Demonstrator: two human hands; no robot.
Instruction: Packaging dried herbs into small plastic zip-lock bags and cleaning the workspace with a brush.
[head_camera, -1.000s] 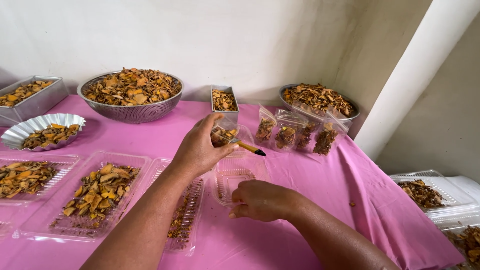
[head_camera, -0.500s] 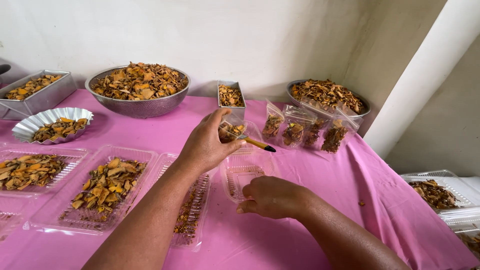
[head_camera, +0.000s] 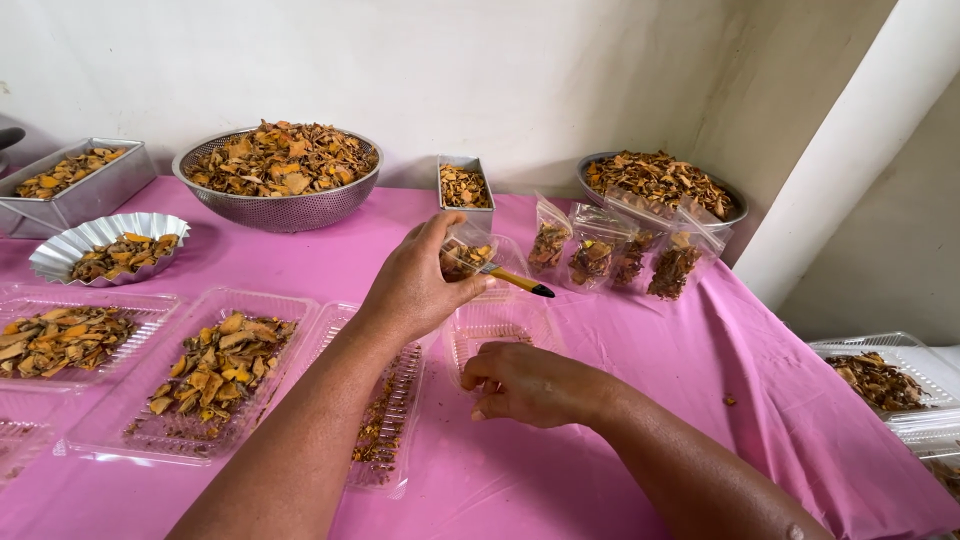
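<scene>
My left hand is raised over the pink tablecloth. It grips a small clear plastic container with a few dried orange-brown pieces in it, together with a yellow-handled stick with a black tip that points right. Just below it, my right hand lies curled on the cloth, its fingers at the near edge of an empty clear plastic tray. Whether the fingers pinch that edge is hidden.
Clear trays of dried orange slices lie at left, beside a fluted foil dish and a metal tin. A mesh bowl, small tin, round bowl and filled clear bags line the back. A white wall corner stands at right.
Both hands stay almost in place. My left hand keeps the container and stick; my right hand has shifted slightly along the tray's near edge. The view has tilted a little.
</scene>
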